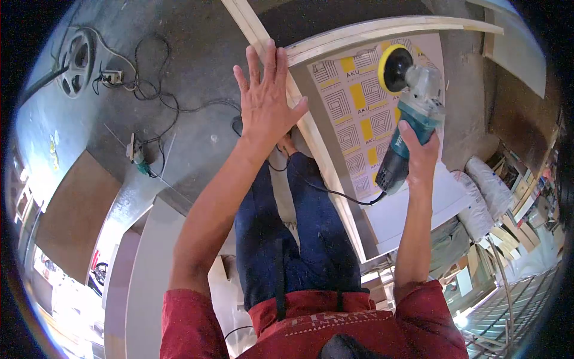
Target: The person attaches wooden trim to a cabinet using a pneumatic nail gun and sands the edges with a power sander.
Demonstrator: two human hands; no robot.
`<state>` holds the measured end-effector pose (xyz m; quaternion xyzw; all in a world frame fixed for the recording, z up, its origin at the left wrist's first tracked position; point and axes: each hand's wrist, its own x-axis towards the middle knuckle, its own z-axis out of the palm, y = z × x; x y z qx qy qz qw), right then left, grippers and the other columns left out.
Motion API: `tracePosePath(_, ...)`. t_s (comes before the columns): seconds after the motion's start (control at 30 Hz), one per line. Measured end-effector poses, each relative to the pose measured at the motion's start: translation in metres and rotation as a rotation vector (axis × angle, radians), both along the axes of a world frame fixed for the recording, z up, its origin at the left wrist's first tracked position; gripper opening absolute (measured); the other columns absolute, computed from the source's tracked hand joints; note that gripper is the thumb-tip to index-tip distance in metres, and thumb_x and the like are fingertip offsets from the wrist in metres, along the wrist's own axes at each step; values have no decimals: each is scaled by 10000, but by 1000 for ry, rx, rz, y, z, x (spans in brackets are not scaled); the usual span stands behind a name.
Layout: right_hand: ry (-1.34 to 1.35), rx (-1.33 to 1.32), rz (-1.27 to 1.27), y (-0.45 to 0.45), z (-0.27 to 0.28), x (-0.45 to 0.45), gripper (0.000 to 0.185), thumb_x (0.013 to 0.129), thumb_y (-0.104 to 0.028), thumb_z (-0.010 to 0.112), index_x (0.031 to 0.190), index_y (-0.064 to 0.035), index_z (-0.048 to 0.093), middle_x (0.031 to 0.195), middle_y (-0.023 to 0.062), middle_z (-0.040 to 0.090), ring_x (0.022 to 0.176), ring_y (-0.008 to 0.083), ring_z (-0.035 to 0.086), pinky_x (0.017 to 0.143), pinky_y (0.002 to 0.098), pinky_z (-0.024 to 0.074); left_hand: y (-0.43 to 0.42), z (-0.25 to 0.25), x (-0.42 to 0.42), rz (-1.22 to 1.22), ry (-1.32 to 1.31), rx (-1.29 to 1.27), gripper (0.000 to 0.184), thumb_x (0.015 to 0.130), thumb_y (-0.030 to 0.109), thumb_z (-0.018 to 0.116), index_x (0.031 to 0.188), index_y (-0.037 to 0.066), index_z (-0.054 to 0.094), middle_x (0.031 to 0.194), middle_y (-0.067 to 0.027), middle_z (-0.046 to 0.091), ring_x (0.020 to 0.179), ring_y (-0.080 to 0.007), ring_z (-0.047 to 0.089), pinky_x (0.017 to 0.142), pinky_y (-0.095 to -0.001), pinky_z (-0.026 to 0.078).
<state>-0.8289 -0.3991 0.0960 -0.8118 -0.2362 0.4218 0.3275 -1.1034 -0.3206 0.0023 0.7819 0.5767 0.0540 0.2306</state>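
My right hand (pixel 420 152) is wrapped round the body of a teal and black angle grinder (pixel 412 122). A round black pad with a yellow edge (pixel 394 68) is fitted at the grinder's head, held up over the wooden frame. The grinder's black cord (pixel 350 197) runs from its rear end across my legs. My left hand (pixel 266 99) lies open on the pale wooden frame (pixel 320 149), fingers stretched forward and thumb out to the side, near where a curved wooden rail (pixel 388 27) meets the long bar.
Beneath the frame is a sheet printed "AKU" (pixel 360 99). Tangled cables (pixel 158 90), a cable reel (pixel 78 63) and another teal power tool (pixel 140 158) lie on the floor at left. Wood panels (pixel 78 215) lean at left; rolled sacks (pixel 487 185) and wood offcuts (pixel 517 239) are at right.
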Motion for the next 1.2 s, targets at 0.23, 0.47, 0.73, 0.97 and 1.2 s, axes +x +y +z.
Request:
tracePosePath(0.23,-135,17,252,14,0,-49,515,749,-250,837,1138,9,618,989,81,696,872,167,647,807,315,513,-18,16,-18,-47,-41,-82,956,695,351,776,1517,122,345,1626,-164,152,1488,-449,93,1138,-685,154)
tracePosePath(0.47,-299,14,567,37,-10,-86,474,754,-238,830,1095,19,626,984,106,691,847,161,638,772,319,508,-116,-4,-77,155,-148,-304,762,756,223,726,1443,65,436,1579,-244,213,1457,-491,144,1152,-609,184)
tracePosePath(0.73,-326,-41,637,48,-17,-94,500,740,-288,833,1083,12,626,945,129,700,842,220,664,768,347,516,-307,-56,-195,609,75,-698,711,790,235,701,1424,28,455,1489,-321,350,1393,-497,300,1142,-527,288)
tracePosePath(0.97,-284,-26,722,51,-27,-108,567,721,-353,811,1110,-18,570,947,220,694,894,401,685,770,445,535,-295,-46,-155,696,-31,-767,686,824,188,678,1432,-10,430,1496,-292,368,1404,-471,311,1162,-483,285)
tracePosePath(1.2,-276,4,568,73,-22,-63,582,722,-361,802,1140,-16,589,980,216,693,924,386,681,799,430,530,-142,5,-43,470,-309,-298,752,836,98,653,1497,-2,309,1552,-253,294,1447,-457,241,1174,-499,252)
